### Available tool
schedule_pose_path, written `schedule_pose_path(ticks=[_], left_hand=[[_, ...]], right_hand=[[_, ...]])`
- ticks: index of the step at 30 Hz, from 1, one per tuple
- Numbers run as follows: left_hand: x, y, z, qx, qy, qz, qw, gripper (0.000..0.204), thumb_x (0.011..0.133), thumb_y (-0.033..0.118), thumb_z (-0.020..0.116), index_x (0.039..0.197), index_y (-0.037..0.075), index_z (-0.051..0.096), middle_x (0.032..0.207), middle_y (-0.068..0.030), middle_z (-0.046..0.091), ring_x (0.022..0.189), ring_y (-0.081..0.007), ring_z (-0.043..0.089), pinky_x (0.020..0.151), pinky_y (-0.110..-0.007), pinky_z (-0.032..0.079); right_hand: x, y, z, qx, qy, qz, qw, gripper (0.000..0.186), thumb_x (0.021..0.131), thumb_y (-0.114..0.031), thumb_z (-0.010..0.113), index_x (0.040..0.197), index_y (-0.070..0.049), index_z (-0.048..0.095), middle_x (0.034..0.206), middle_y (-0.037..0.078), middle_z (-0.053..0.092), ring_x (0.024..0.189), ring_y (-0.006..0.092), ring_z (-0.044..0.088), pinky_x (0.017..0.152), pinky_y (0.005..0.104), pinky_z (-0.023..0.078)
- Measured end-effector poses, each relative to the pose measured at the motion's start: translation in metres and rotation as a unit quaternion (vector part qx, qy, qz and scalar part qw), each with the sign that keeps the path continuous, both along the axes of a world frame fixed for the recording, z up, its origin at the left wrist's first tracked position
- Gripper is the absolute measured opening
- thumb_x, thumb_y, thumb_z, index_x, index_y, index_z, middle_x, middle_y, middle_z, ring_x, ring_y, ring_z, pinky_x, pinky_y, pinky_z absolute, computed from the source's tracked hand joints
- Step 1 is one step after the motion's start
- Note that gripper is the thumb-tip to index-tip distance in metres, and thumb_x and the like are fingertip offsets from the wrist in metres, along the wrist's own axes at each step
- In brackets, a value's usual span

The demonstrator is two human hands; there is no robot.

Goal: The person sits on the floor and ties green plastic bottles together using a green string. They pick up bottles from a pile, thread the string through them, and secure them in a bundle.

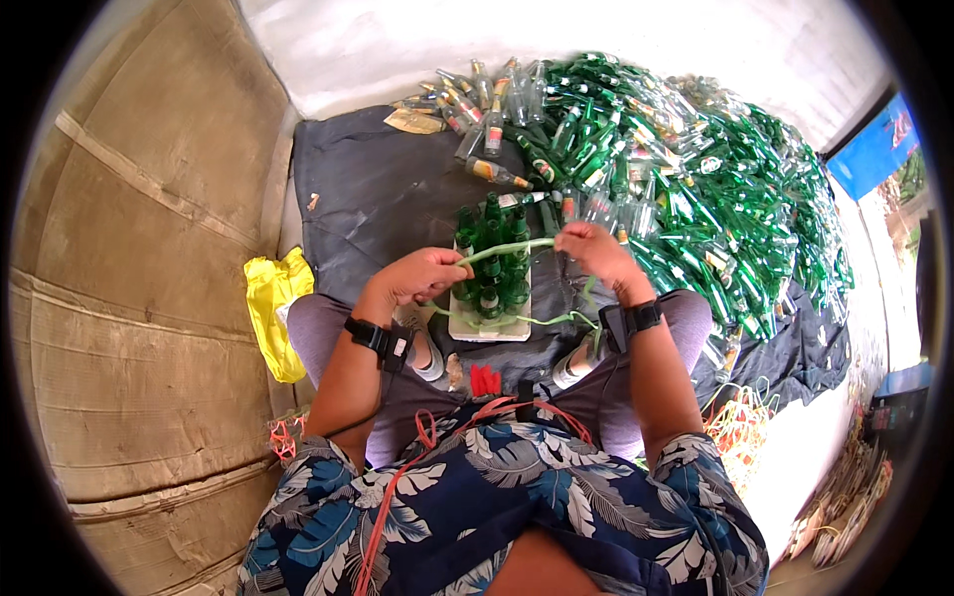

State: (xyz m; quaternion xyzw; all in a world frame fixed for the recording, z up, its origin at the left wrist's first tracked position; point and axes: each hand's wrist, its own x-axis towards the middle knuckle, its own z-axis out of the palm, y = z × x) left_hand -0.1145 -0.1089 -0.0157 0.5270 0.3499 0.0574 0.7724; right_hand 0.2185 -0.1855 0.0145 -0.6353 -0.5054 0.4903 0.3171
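Observation:
In the head view, my left hand [425, 275] grips a pale green cord [520, 244] at the left of a cluster of upright green bottles [489, 283]. My right hand [586, 248] pinches the same cord at the right, so it stretches between my hands across the bottles, over their necks or in front of them; I cannot tell which. The bottles stand close together on a white board [490, 333] between my feet. More green cord runs low by the board's near side and trails down to the right.
A large pile of loose green and clear bottles [706, 199] fills the back right on a black sheet [363, 199]. A cardboard wall [149, 318] is at my left with a yellow bag [273, 298]. Red gloves [486, 380] lie near me, and tangled cords [740, 432] lie at my right.

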Motion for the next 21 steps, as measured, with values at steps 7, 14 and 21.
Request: schedule_pose_path(ticks=[7, 14, 21], left_hand=[[-0.037, 0.029, -0.056, 0.11, -0.013, 0.193, 0.975, 0.023, 0.097, 0.02, 0.063, 0.115, 0.006, 0.064, 0.074, 0.0046, 0.053, 0.058, -0.0059, 0.048, 0.052, -0.023, 0.042], [-0.022, 0.057, -0.085, 0.134, -0.093, 0.353, 0.921, 0.017, 0.097, 0.013, 0.06, 0.114, 0.009, 0.057, 0.088, -0.0014, 0.059, 0.063, -0.0084, 0.052, 0.055, -0.025, 0.044], [-0.006, 0.098, -0.119, 0.143, -0.073, 0.37, 0.915, 0.017, 0.096, 0.008, 0.057, 0.107, 0.007, 0.069, 0.09, 0.0007, 0.064, 0.068, -0.0077, 0.056, 0.059, -0.025, 0.046]], right_hand=[[-0.001, 0.051, -0.035, 0.085, -0.023, -0.082, 0.993, 0.021, 0.096, -0.021, 0.065, 0.087, -0.001, 0.069, 0.069, -0.005, 0.052, 0.066, 0.0063, 0.045, 0.059, 0.0275, 0.037], [-0.005, 0.094, -0.086, 0.123, 0.018, -0.159, 0.98, 0.022, 0.093, -0.023, 0.067, 0.089, -0.002, 0.07, 0.072, -0.005, 0.056, 0.066, 0.0057, 0.048, 0.057, 0.0269, 0.039], [0.002, 0.132, -0.111, 0.086, 0.021, -0.188, 0.978, 0.024, 0.09, -0.025, 0.067, 0.087, -0.001, 0.07, 0.071, -0.002, 0.058, 0.062, 0.0087, 0.05, 0.054, 0.0294, 0.039]])
